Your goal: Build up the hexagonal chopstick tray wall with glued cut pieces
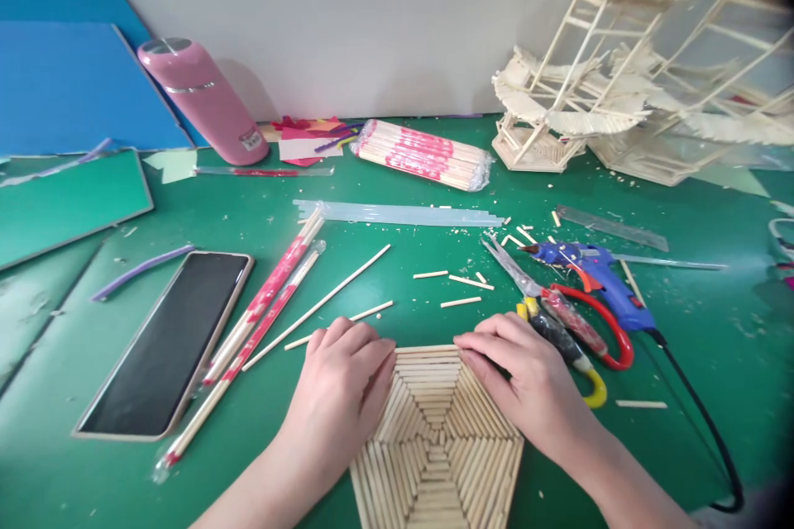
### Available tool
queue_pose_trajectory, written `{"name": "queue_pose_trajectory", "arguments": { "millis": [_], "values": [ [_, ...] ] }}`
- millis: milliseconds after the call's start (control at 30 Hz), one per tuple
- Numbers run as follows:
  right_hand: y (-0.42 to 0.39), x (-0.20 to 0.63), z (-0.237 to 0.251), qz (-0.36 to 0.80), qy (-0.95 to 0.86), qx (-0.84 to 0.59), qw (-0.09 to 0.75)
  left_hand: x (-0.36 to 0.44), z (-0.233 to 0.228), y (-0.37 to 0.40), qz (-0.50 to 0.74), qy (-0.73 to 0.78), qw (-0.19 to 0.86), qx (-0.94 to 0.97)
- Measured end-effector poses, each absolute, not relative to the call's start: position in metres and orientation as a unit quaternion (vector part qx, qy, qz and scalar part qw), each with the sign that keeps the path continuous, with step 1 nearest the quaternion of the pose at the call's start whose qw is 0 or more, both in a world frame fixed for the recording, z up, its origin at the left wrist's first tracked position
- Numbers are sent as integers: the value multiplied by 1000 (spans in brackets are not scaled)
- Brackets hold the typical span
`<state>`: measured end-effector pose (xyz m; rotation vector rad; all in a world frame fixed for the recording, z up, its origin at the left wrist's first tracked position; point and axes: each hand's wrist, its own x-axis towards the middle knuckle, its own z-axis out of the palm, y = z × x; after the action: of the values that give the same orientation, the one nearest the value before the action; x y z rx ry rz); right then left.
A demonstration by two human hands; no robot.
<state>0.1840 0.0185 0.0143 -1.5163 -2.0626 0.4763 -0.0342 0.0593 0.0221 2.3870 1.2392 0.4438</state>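
Note:
A flat hexagonal panel made of glued wooden sticks lies on the green table at the near edge. My left hand rests fingers-down on its upper left side. My right hand presses on its upper right side. Both hands grip the panel's edges with fingers curled over the far corners. Loose wooden sticks lie just beyond the left hand.
A phone and wrapped chopsticks lie at the left. Scissors and a blue glue gun with its cord sit to the right. Glue sticks, a chopstick pack, a pink bottle and a stick model tower stand farther back.

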Motion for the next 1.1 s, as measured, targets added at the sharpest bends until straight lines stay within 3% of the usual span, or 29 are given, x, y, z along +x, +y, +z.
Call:
{"name": "queue_pose_trajectory", "arguments": {
  "millis": [833, 1100],
  "values": [
    [21, 183, 11, 174, -753, -553, 312, -33, 23, 62, 149, 448, 205, 857],
    [12, 189, 10, 147, -661, -591, 439, -43, 37, 62, 200, 473, 197, 835]
  ]
}}
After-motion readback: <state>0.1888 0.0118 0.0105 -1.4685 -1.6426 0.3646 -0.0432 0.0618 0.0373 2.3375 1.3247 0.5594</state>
